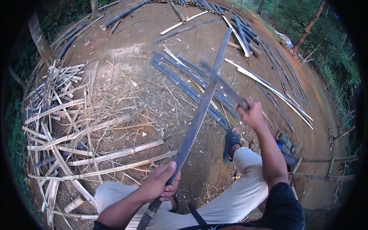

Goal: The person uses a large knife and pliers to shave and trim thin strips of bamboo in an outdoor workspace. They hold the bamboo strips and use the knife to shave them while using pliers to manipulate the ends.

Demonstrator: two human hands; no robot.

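Observation:
My left hand (159,183) is closed around the lower part of a long, dark split-bamboo strip (196,118), which slants up and away to the right in front of me. In my closed right hand (251,114) is a machete (229,89), its blade smeared by motion. The blade crosses over the strip about two thirds of the way up. Whether it touches the strip, I cannot tell. Beyond and below the raised strip, several dark bamboo strips (179,81) lie side by side on the ground.
Pale split-bamboo pieces (57,143) are heaped at the left, with shavings (126,97) scattered beside them. More bamboo poles (245,30) lie at the far side. Long pale strips (276,92) rest to the right, and cut bamboo tubes (284,142) stand near my right knee.

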